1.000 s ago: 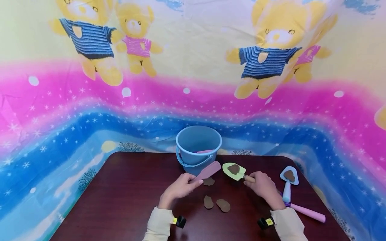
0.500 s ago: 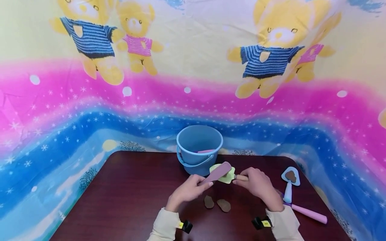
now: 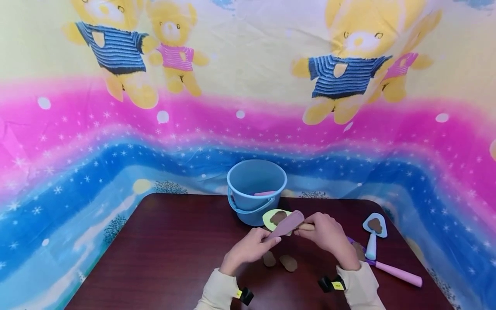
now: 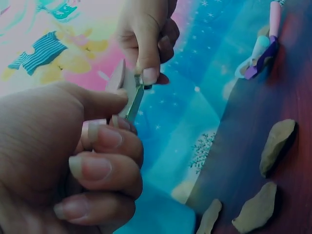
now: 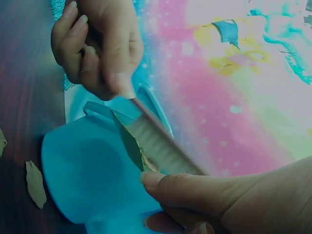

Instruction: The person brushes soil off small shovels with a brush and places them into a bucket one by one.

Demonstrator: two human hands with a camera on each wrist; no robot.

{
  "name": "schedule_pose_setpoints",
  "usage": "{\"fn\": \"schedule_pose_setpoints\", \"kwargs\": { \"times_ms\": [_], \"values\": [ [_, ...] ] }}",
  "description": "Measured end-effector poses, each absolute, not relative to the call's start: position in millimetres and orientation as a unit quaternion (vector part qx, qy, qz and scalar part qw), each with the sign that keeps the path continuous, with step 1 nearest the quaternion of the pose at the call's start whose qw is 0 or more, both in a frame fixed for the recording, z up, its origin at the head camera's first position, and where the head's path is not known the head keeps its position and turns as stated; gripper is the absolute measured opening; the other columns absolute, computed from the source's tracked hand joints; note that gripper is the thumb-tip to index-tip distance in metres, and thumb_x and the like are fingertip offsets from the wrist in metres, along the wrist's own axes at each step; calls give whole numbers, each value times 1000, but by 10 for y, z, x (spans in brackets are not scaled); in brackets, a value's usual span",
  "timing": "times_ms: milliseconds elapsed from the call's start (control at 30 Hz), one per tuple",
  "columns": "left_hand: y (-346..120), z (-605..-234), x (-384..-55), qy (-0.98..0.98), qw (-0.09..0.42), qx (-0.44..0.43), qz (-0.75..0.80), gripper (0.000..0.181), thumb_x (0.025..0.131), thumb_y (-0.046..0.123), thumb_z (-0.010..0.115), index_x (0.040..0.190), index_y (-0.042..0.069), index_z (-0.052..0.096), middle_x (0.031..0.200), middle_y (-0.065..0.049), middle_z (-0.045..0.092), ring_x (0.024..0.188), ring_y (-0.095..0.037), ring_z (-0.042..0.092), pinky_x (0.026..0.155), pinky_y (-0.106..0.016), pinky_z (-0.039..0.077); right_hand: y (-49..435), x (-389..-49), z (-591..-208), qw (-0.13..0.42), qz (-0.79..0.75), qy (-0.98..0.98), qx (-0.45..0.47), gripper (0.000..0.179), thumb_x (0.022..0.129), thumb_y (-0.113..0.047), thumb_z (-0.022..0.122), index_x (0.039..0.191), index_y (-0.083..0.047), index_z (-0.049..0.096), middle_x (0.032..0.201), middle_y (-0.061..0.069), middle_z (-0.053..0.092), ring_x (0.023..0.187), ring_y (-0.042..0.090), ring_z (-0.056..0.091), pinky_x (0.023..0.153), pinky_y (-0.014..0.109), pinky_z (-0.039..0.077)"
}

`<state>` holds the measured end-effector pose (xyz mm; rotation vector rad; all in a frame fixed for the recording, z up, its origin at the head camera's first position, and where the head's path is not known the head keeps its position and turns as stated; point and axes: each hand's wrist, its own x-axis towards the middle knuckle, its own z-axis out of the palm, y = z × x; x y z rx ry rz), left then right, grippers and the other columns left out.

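My left hand [image 3: 248, 247] grips a mauve flat tool [image 3: 286, 224] with a rounded end; its pale underside looks ridged in the right wrist view. Between thumb and curled fingers, my right hand [image 3: 327, 234] holds the wooden handle of a small green trowel [image 3: 266, 220]. On the trowel's blade lies a brown lump [image 3: 277, 217]. The mauve tool crosses over the trowel near its neck; whether they touch, I cannot tell. Below the hands, two brown lumps [image 3: 288, 263] lie on the table, and a third lump [image 4: 209, 217] shows in the left wrist view.
A blue bucket [image 3: 252, 211] stands behind the hands with a pink item [image 3: 265, 193] inside. To the right lie a light blue shovel [image 3: 371, 247] bearing a brown lump [image 3: 375, 225] and a purple shovel with a pink handle [image 3: 399, 274]. The dark table [image 3: 162, 245] meets a printed cloth behind.
My right hand has carried the loaded trowel left, in front of the bucket. My left hand has moved right with the mauve tool, which has slid across the trowel from blade to neck.
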<state>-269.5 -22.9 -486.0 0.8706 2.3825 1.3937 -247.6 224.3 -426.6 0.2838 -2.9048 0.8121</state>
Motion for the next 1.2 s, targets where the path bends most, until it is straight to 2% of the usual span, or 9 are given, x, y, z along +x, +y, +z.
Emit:
{"fn": "schedule_pose_setpoints", "kwargs": {
  "times_ms": [167,433,667,967,1200],
  "values": [
    [-244,-4867,-2718,821,132,293,471,37,103,38,59,74,15,62,56,5,41,46,-8,36,45,-23,31,2283,-2460,-4240,56,261,-959,97,17,80,-39,86,77,-24,79,57,-8,56,58,13,50,55,33,41],
    [-305,-4874,-2769,833,113,298,452,44,103,40,59,71,11,59,54,6,39,45,-8,34,46,-24,32,2341,-2470,-4197,45,263,-959,96,16,82,-38,85,77,-24,79,55,-5,49,56,14,49,52,32,40],
    [-378,-4866,-2784,846,105,297,431,42,103,41,59,68,17,57,52,7,37,44,-7,32,46,-24,30,2422,-2453,-4183,35,262,-960,92,16,83,-39,84,75,-27,78,56,-4,51,57,15,50,52,33,41],
    [-488,-4845,-2818,855,100,297,413,38,103,40,59,72,19,63,52,7,36,45,-7,33,48,-23,32,2506,-2433,-4147,25,261,-961,83,16,82,-38,85,74,-26,77,55,-3,49,56,17,48,52,33,39],
    [-619,-4840,-2844,855,92,290,419,42,104,37,59,68,15,58,54,8,35,46,-6,33,48,-23,31,2560,-2409,-4142,17,262,-962,69,15,82,-39,85,76,-27,78,60,-2,52,58,18,48,54,34,39]
  ]
}}
